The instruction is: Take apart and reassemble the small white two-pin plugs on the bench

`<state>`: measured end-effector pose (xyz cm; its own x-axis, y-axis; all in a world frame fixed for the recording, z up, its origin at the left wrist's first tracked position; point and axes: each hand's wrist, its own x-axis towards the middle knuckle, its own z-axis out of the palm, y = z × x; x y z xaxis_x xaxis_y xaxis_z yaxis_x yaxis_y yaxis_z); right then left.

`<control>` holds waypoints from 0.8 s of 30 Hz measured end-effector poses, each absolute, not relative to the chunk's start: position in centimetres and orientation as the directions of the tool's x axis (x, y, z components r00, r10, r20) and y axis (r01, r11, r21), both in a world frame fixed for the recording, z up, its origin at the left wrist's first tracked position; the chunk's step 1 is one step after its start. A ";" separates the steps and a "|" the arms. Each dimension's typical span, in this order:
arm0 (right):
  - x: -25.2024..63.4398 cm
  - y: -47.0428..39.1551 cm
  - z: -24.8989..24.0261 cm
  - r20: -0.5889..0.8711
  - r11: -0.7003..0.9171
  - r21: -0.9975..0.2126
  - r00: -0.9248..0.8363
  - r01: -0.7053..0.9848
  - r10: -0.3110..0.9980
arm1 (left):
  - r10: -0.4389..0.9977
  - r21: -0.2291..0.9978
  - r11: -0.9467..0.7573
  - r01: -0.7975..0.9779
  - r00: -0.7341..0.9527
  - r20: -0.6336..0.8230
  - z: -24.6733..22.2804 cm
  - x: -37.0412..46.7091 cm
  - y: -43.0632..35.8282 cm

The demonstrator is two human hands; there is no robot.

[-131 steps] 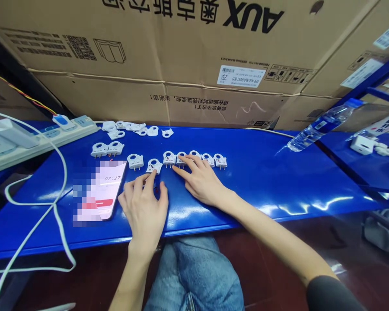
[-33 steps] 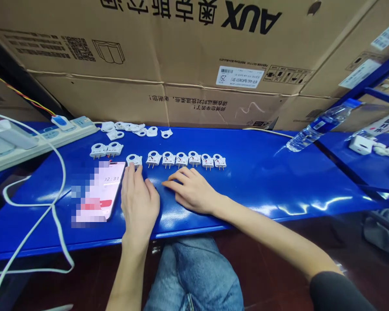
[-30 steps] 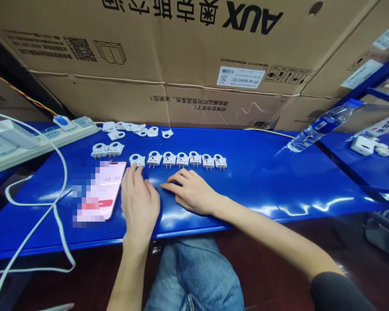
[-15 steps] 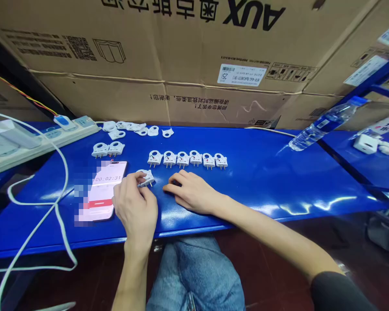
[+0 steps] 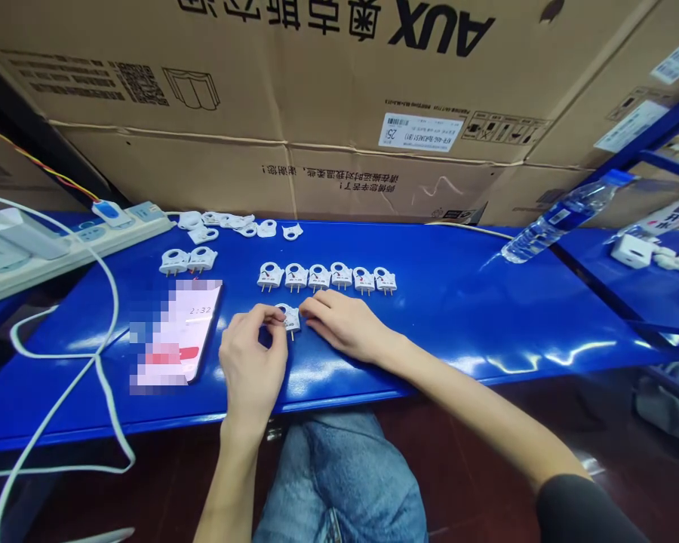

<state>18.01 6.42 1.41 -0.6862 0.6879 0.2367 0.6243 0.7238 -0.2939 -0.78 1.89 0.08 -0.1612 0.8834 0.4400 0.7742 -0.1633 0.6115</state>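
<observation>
A white two-pin plug [image 5: 291,320] with a ring-shaped handle is held just above the blue table, its pins pointing down. My left hand [image 5: 254,351] pinches it by its left side. On its other side is my right hand [image 5: 345,320], fingers curled together and tips close to the plug's edge. Whether they touch it or hold anything small is hidden. Behind both hands, several similar plugs [image 5: 319,277] stand in a row, with dark and red marks on them. Two more plugs [image 5: 202,259] sit farther left.
White ring-shaped pieces [image 5: 266,228] lie in a loose group near the cardboard box [image 5: 339,181]. A phone [image 5: 184,332] showing a timer lies left of my hands. Farther left are a power strip [image 5: 84,241] and a looping white cable [image 5: 105,377]. A water bottle [image 5: 563,219] leans at the right.
My left hand has carried the plug right, away from the phone. My right hand has shifted slightly right, and its fingers have drawn together beside the plug.
</observation>
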 end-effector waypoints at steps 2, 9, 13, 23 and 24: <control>18.2 6.5 1.4 0.267 0.691 -0.360 -0.641 0.626 0.720 | 0.900 0.624 -0.209 0.753 -0.103 0.425 0.0 -0.7 2.0; 18.2 6.8 1.1 0.356 0.695 -0.466 -0.602 0.548 0.714 | 0.920 0.645 -0.302 0.701 0.039 0.389 0.4 -0.3 1.9; 18.2 6.9 0.7 0.359 0.699 -0.477 -0.608 0.533 0.708 | 0.937 0.678 -0.183 0.712 -0.083 0.340 0.1 -0.4 1.9; 18.3 6.7 0.6 0.363 0.687 -0.496 -0.592 0.531 0.720 | 0.953 0.523 -0.097 0.847 -0.072 0.293 -0.2 -0.1 1.9; 18.3 6.7 0.6 0.359 0.682 -0.504 -0.589 0.530 0.724 | 0.954 0.499 -0.115 0.859 -0.044 0.296 -0.2 0.0 1.9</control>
<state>18.28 6.70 0.62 -0.5889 0.7239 0.3595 0.5304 0.6817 -0.5039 -0.03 1.86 -0.18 -0.0439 0.9543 0.2957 0.8588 -0.1152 0.4993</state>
